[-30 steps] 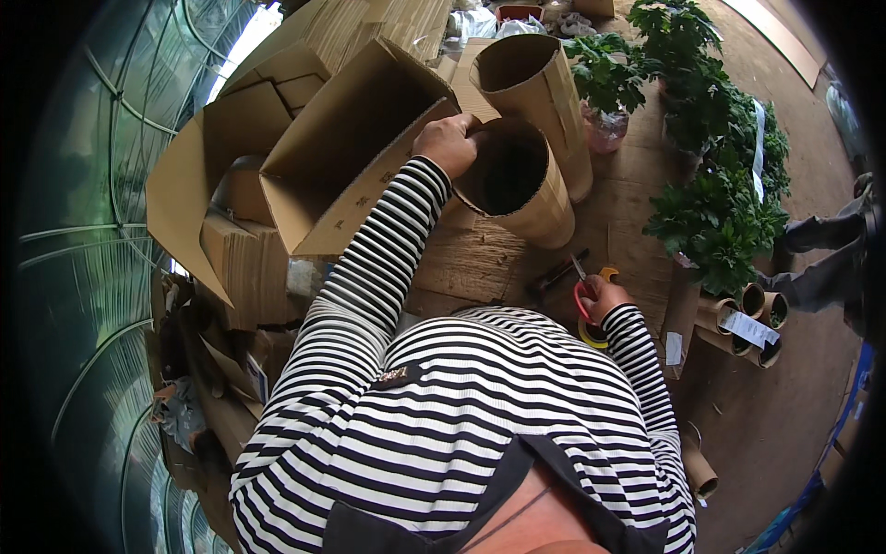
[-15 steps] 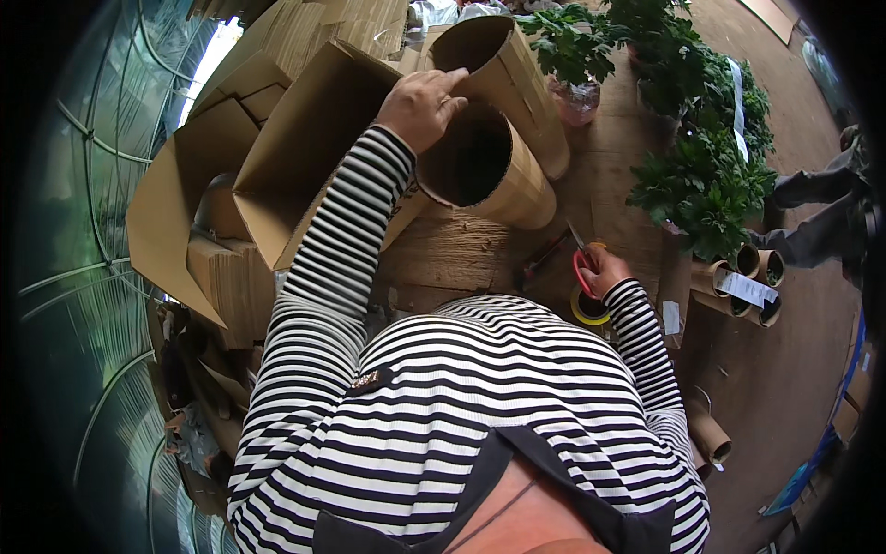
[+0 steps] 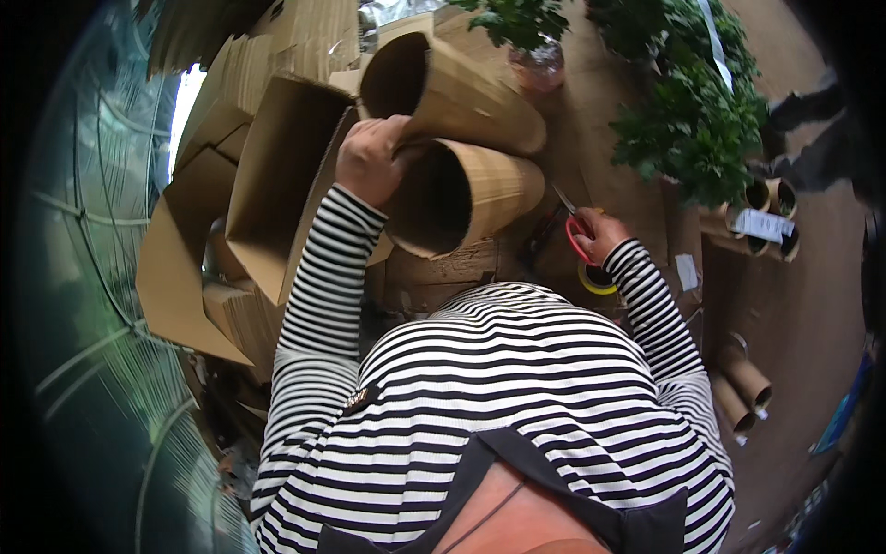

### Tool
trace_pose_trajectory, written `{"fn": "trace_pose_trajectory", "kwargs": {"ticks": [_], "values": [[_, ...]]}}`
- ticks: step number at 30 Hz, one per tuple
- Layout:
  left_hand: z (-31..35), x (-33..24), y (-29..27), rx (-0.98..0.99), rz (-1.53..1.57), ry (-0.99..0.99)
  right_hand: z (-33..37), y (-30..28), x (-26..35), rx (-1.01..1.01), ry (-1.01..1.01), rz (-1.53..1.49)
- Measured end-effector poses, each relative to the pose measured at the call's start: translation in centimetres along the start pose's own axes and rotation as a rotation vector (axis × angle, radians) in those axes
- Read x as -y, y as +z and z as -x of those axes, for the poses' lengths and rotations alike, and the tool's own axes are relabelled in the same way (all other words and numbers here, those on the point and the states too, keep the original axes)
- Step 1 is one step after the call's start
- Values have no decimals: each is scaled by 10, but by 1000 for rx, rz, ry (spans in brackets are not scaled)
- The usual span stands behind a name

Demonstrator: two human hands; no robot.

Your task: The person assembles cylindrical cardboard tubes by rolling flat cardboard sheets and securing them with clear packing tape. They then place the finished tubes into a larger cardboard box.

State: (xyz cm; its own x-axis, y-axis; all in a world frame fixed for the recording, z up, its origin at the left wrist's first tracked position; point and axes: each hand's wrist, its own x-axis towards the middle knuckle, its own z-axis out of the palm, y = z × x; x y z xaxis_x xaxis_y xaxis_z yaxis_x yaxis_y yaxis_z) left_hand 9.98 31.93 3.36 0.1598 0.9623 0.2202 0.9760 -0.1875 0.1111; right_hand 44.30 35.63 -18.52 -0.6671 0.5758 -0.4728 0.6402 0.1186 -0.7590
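Observation:
Two wide cardboard tubes lie side by side, their open ends facing left: a far tube point(image 3: 480, 102) and a near tube point(image 3: 506, 189). At the spot where their rims meet, my left hand point(image 3: 369, 162) is closed on the cardboard edge. Which rim the fingers pinch, or whether both, is partly hidden. My right hand point(image 3: 602, 234) grips red-handled scissors point(image 3: 574, 238), blades pointing up and left toward the near tube's far end. Just below that hand is a roll of yellow tape point(image 3: 596, 287). A dark tool point(image 3: 539, 234) lies left of the scissors.
An open cardboard box point(image 3: 277, 175) and stacked flat cardboard point(image 3: 314, 37) stand at the left. Beyond the tubes is a wrapped potted plant point(image 3: 535, 66). More leafy plants point(image 3: 688, 138) fill the right, near several small tubes point(image 3: 761, 222). Another person's legs point(image 3: 817, 138) show farther right.
My left hand has moved down and left and closed on the rim. Both tubes have tilted flatter, their openings shifting left and down. The right hand still holds the scissors.

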Motion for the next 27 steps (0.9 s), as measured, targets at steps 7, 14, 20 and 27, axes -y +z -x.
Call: {"fn": "trace_pose_trajectory", "kwargs": {"ticks": [7,14,20,27], "values": [[32,44,19,-48,512,-289,-1,13,-17,-114,-128,-171],[41,43,4,94,549,-375,4,19,-24,-113,-83,-236],[40,42,1,116,423,-388,-5,22,-29,-143,-58,-305],[32,25,-12,220,248,-294,-19,26,-44,-326,-55,-145]]}}
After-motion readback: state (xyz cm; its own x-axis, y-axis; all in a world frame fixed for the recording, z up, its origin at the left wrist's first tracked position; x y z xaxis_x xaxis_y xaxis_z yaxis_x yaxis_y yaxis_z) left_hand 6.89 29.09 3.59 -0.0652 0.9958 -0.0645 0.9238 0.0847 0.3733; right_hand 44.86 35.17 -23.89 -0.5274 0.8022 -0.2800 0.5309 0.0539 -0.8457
